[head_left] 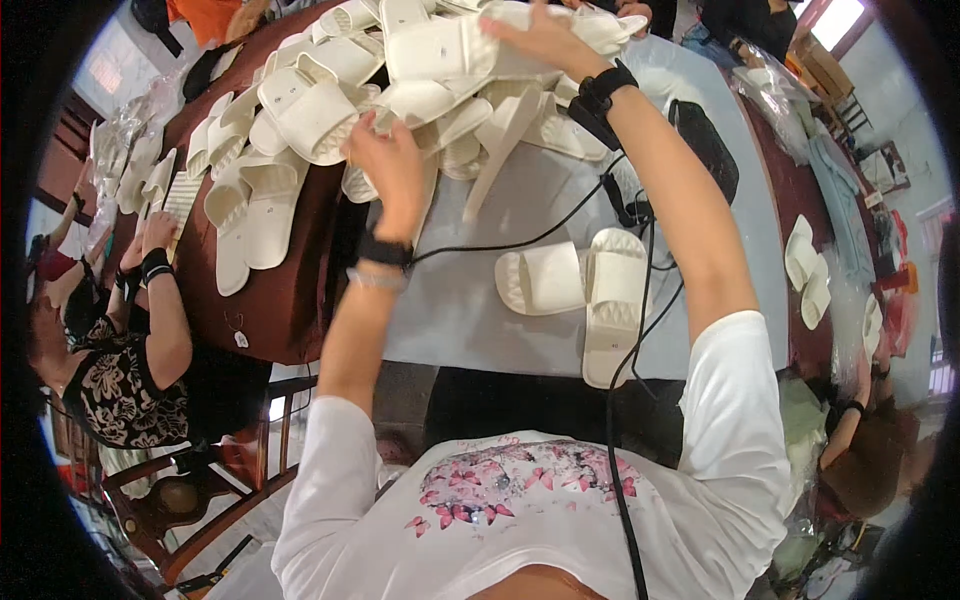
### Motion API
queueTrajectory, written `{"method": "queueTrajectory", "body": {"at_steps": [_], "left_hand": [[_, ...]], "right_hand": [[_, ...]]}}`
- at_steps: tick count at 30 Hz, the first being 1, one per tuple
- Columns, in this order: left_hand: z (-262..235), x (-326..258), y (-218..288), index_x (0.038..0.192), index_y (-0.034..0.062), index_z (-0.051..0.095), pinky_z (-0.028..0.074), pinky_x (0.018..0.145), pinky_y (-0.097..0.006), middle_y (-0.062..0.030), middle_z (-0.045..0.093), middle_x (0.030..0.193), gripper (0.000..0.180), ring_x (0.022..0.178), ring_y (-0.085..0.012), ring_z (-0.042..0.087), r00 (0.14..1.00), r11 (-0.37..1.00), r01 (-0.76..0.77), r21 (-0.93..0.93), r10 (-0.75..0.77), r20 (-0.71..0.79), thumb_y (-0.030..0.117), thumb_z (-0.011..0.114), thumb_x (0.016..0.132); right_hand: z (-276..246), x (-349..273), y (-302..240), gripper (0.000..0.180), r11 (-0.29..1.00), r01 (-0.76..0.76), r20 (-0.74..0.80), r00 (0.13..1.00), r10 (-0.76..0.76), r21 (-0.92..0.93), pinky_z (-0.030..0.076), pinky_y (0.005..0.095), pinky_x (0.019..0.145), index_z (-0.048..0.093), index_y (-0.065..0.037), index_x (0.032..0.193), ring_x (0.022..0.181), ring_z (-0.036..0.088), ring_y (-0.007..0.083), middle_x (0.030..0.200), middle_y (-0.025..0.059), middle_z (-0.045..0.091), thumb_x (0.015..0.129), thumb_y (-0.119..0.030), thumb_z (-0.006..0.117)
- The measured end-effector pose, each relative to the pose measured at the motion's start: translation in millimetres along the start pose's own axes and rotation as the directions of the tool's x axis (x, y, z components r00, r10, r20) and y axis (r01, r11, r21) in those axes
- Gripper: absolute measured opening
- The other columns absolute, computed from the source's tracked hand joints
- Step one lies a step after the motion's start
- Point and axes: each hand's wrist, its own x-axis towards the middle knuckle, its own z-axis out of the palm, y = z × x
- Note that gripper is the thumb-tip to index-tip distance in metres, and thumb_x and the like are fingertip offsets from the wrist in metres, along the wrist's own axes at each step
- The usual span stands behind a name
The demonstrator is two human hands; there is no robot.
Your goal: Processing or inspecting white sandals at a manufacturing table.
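Observation:
A heap of cream-white slippers covers the far part of the table. My left hand (388, 165) is at its near edge, fingers apart and loosely bent, beside a slipper (305, 115) with a wide ridged strap. My right hand (545, 42) reaches over the top of the heap, fingers stretched out and thumb apart. Its fingertips touch or nearly touch the edge of a large upper slipper (435, 50). Under the hands, another slipper (500, 150) stands tilted on its side. Closer to me, two slippers (540, 280) (612, 320) lie apart from the heap.
Black cables (510, 243) run from my wrist straps across the grey tabletop (450, 320) to a black mesh bag (705, 150). At left, a co-worker's hands (155, 235) are at other slippers. Another pair (805, 270) lies on the right-hand table. A wooden chair (200, 490) stands lower left.

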Motion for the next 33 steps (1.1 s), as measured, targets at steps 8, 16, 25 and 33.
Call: {"method": "queueTrajectory", "body": {"at_steps": [8, 16, 25, 33], "left_hand": [[-77, -199, 42, 0.113, -0.0024, 0.042, 0.041, 0.08, -0.035, -0.0144, 0.05, 0.099, 0.05, 0.091, -0.0242, 0.049, 0.678, 0.969, 0.185, -0.163, -0.006, 0.735, 0.017, 0.067, 0.074], [-19, -236, 64, 0.129, -0.001, 0.023, 0.029, 0.094, -0.049, -0.0226, 0.038, 0.124, 0.095, 0.116, -0.0359, 0.038, 0.674, 0.868, 0.496, 0.036, -0.411, 0.614, 0.032, 0.077, 0.058], [-96, -126, 67, 0.125, 0.0117, 0.038, 0.03, 0.086, -0.047, -0.0138, 0.047, 0.117, 0.085, 0.112, -0.0291, 0.042, 0.373, 0.975, -0.218, 0.041, 0.045, 0.927, 0.028, 0.075, 0.051], [-111, -132, 30, 0.124, 0.0107, 0.045, 0.028, 0.097, -0.046, -0.0126, 0.045, 0.127, 0.065, 0.12, -0.0316, 0.038, 0.22, 0.91, -0.33, -0.252, 0.334, 0.917, 0.011, 0.068, 0.063]], "right_hand": [[-187, -164, -55, 0.031, 0.98, 0.196, 0.603, 0.779, -0.172, 0.025, 0.042, 0.0357, 0.086, 0.053, -0.002, 0.1, 0.101, 0.049, 0.0323, 0.104, 0.0147, 0.047, 0.075, -0.016, 0.065], [-208, -291, 13, 0.068, 0.973, 0.151, 0.713, 0.701, 0.02, -0.176, 0.04, 0.0377, 0.09, 0.037, -0.005, 0.127, 0.111, 0.042, 0.0354, 0.117, 0.0179, 0.042, 0.066, -0.009, 0.065], [-248, -250, -43, 0.059, 0.973, 0.201, 0.673, 0.737, -0.07, -0.118, 0.04, 0.0364, 0.088, 0.047, -0.005, 0.12, 0.105, 0.045, 0.0328, 0.108, 0.0146, 0.047, 0.063, -0.004, 0.065], [-184, -294, -15, 0.056, 0.983, 0.158, 0.732, 0.658, -0.176, 0.094, 0.038, 0.0365, 0.092, 0.047, -0.004, 0.12, 0.108, 0.044, 0.0335, 0.114, 0.0161, 0.046, 0.068, -0.013, 0.069]]}}
